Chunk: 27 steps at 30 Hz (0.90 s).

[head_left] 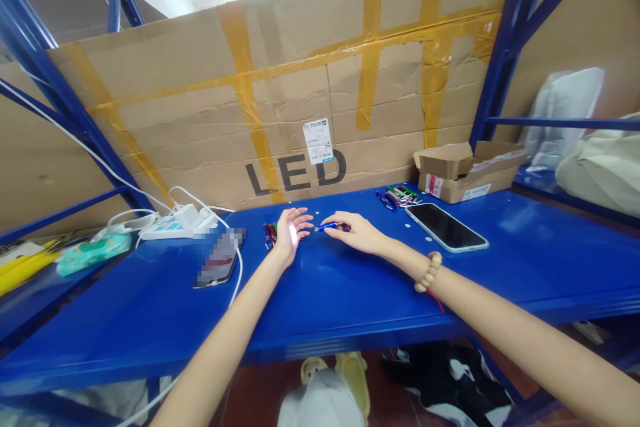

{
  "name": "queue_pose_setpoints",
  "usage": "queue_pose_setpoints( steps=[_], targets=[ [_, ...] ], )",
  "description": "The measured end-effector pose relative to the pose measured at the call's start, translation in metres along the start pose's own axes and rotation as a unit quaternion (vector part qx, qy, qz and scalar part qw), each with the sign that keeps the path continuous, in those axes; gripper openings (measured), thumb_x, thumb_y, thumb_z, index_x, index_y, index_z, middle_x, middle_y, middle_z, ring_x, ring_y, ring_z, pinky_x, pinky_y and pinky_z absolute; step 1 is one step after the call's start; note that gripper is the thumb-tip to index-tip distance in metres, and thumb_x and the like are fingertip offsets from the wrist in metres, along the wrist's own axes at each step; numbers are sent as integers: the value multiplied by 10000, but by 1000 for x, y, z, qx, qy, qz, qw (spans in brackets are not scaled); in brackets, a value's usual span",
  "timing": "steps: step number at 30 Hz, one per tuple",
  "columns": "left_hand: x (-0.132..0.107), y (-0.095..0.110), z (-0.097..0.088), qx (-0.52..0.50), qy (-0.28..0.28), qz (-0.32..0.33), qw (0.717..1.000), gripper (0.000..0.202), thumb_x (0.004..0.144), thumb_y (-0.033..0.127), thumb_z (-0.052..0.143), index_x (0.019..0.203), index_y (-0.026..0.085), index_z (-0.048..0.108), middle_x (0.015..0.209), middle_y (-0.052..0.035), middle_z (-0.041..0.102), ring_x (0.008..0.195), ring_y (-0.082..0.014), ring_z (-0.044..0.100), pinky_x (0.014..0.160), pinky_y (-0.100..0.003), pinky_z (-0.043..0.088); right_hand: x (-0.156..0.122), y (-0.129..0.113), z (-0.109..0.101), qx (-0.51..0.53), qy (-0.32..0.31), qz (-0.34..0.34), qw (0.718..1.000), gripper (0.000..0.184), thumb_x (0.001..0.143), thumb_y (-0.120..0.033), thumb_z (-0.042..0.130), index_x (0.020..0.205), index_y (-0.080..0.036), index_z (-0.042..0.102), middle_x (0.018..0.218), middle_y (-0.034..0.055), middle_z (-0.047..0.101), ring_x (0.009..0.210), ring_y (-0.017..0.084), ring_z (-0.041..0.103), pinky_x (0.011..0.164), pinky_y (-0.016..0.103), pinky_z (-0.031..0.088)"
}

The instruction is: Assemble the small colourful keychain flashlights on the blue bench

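My right hand (355, 231) pinches a small blue pen-shaped torch (327, 227) and points it left. Its light falls as a bright spot on the palm of my left hand (291, 235), which is held open with fingers spread just above the blue shelf (350, 293). A few dark red and green small torches (270, 234) lie on the shelf just behind my left hand. A beaded bracelet (429, 271) is on my right wrist.
A phone (445, 227) lies face up right of my hands, with a bunch of coloured small torches (400, 196) and an open cardboard box (467, 173) behind it. Another phone (220, 260) on a white cable, a power strip (175, 223) and a taped cardboard wall (300, 100) are to the left and back.
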State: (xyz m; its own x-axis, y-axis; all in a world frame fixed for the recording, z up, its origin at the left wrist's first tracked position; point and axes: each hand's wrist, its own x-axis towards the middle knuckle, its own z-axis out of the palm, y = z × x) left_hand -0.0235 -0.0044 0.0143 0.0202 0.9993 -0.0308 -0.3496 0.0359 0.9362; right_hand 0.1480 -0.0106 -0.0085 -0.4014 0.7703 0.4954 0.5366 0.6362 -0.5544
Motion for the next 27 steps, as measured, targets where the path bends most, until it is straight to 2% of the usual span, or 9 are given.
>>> queue_pose_setpoints(
  steps=[5,10,12,17,22,27],
  targets=[
    [1,-1,-1,-4,1,1,1000,272,761,291,400,807,113,601,671,-65,641,541,-133,591,459,-211,403,1,2,-1,9,1,16,1000,221,829,-293,528,996,-207,644,890,25,628,719,129,545,670,265,438],
    [1,-1,-3,-6,-5,10,1000,276,759,310,409,820,113,593,687,-66,644,543,-130,586,459,-210,407,2,6,0,5,0,-25,1000,239,862,-254,467,1031,-212,630,1049,46,630,986,178,546,887,338,414],
    [0,-1,-3,-2,-7,10,1000,276,759,313,407,823,115,589,693,-66,644,547,-131,587,462,-212,409,2,8,1,-8,-4,-31,999,234,861,-257,469,1019,-213,638,1064,49,631,1028,189,533,928,360,391],
    [0,-1,-2,4,-13,7,1000,283,760,319,399,837,121,585,711,-66,643,561,-134,587,475,-218,404,2,9,2,-7,8,-36,999,245,865,-256,459,1039,-215,627,1054,51,633,991,183,547,884,350,420],
    [0,-1,-2,7,-15,3,1000,284,767,318,391,838,123,584,716,-65,641,564,-135,581,485,-222,403,0,6,3,-27,8,-33,999,254,837,-323,518,1030,-201,629,916,51,632,795,157,553,741,302,445],
    [1,-1,-1,11,-13,-4,1000,285,764,324,396,830,125,590,703,-66,639,563,-139,581,478,-223,400,1,7,2,-47,17,-37,998,218,838,-335,522,957,-210,655,819,33,619,772,153,532,718,285,424]
  ],
)
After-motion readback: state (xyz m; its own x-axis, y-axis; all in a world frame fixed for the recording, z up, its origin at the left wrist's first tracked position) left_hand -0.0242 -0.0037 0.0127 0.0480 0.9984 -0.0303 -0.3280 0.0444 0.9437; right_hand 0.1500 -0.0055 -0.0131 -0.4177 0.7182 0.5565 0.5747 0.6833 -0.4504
